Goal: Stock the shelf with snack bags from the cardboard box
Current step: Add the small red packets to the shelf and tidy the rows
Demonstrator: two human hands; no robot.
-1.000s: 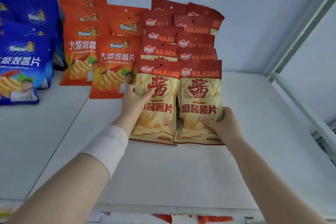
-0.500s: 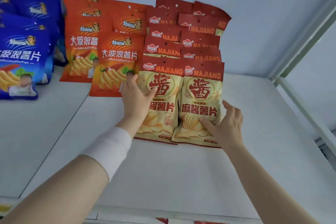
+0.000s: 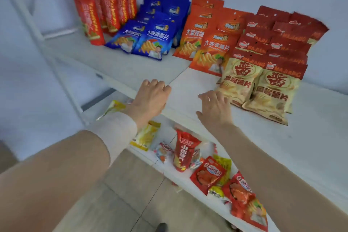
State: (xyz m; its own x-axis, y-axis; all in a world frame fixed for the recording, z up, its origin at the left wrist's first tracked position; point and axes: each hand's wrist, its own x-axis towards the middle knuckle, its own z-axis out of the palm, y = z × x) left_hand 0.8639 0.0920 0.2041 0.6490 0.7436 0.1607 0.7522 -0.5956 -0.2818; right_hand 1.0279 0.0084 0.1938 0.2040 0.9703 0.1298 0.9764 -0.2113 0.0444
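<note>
Up on the shelf (image 3: 310, 137) the cream bags (image 3: 263, 90) stand two abreast, leaning back. More of the same kind are banked behind them toward the wall, with little but their red tops showing. Just left of the cream bags hovers the right hand (image 3: 214, 107), its fingers (image 3: 209, 95) loosely spread and holding nothing. The foremost fingertips overlap the lower left corner of the nearest cream bag, and whether they touch it or sit just short of it cannot be told. Further left of the cream bags, over the shelf's front edge, is the left hand (image 3: 150, 98), its fingers (image 3: 156, 84) loosely curled, empty, and well apart from any bag. A pale band (image 3: 116, 132) wraps its wrist. Just beside the cream bags on their left stand orange bags (image 3: 212, 43), then blue bags (image 3: 152, 39), then tall red bags (image 3: 105, 13) farthest left. Each group sits in overlapping rows, so the rear ones are mostly hidden. Below the cream bags, a lower shelf (image 3: 170, 174) carries loose packets (image 3: 207, 175) in red and yellow, partly covered by both forearms and cut off at the bottom of the frame. Print on the bags is smeared by blur and hard to read, and right of the cream bags the shelf runs out of frame.
</note>
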